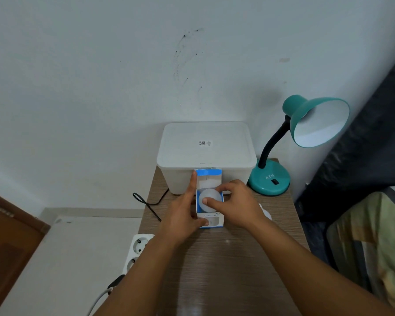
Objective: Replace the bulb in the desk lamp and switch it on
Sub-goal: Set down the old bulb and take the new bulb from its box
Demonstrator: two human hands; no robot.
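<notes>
Both hands are on the small blue-and-white box near the middle of the wooden table. It stands upright, long axis vertical, its open flap raised toward the far edge. Inside sits the white bulb, round dome facing up at the camera, its base hidden down in the box.

The left hand holds the box from its left side, index finger stretched straight up along the flap and thumb curled across the printed front face. The right hand reaches in from the right, fingertips curled and pinching the dome of the bulb, thumb laid on top.

Just behind the box, at the far edge, sits a white lidded bin, touching or nearly touching the flap. At the far right corner stands the teal desk lamp, black gooseneck bent up, shade tilted toward the right, pale inside showing; whether a bulb sits in its socket cannot be made out.

A white rounded object peeks out behind the right wrist, mostly covered. Off the left edge, a black cord loops down and a white power strip lies below, partly cut off by the left forearm.
</notes>
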